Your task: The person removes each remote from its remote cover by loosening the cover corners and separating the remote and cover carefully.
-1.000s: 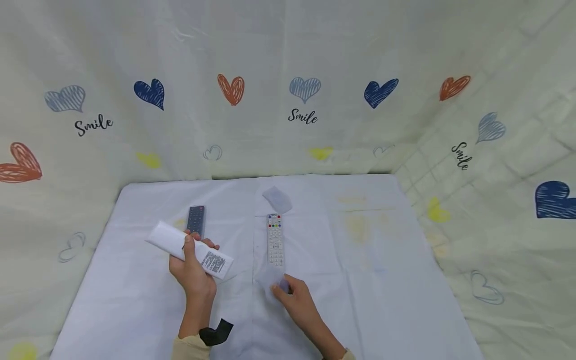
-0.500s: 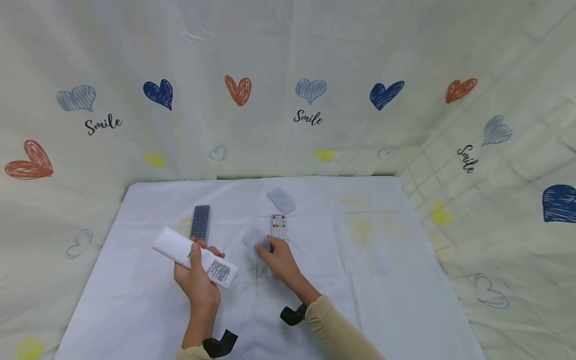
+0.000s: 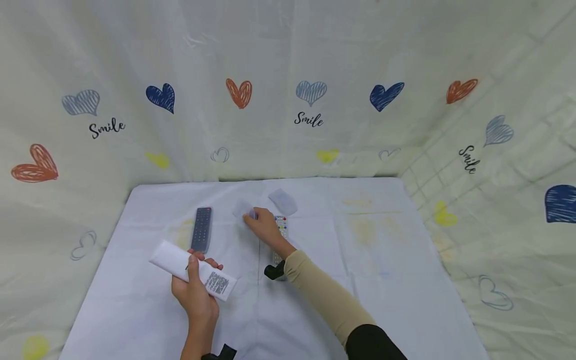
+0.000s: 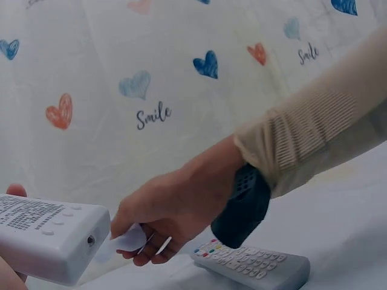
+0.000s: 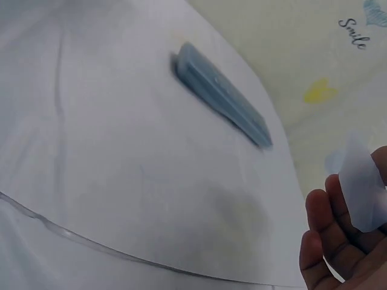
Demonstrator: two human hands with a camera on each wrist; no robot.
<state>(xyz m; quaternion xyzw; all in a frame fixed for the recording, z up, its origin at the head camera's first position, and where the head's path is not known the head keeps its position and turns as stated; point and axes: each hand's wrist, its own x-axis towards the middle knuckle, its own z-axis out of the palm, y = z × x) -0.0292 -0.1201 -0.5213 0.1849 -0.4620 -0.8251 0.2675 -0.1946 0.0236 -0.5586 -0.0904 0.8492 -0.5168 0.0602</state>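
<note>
My left hand (image 3: 196, 295) grips a white oblong plastic device (image 3: 173, 259), with its thumb across the top. A black printed code marks one face. In the left wrist view, the end of the device (image 4: 91, 241) has a small round hole. Over the back middle of the table, my right hand (image 3: 265, 227) pinches a thin, translucent whitish sheet (image 5: 361, 187) between thumb and fingers. A light remote control (image 3: 281, 225) lies under my right forearm, partly hidden. Near my left fingertips is a dark grey remote control (image 3: 202, 229), lying flat.
A second thin whitish piece (image 3: 283, 201) lies behind the light remote. The table (image 3: 396, 280) has a white cloth with faint yellowish stains. A curtain printed with hearts (image 3: 310, 92) stands behind the table and along its sides.
My right hand has carried the thin sheet from the near end of the light remote up and left toward the back of the table. My left hand keeps its grip, slightly lower in view.
</note>
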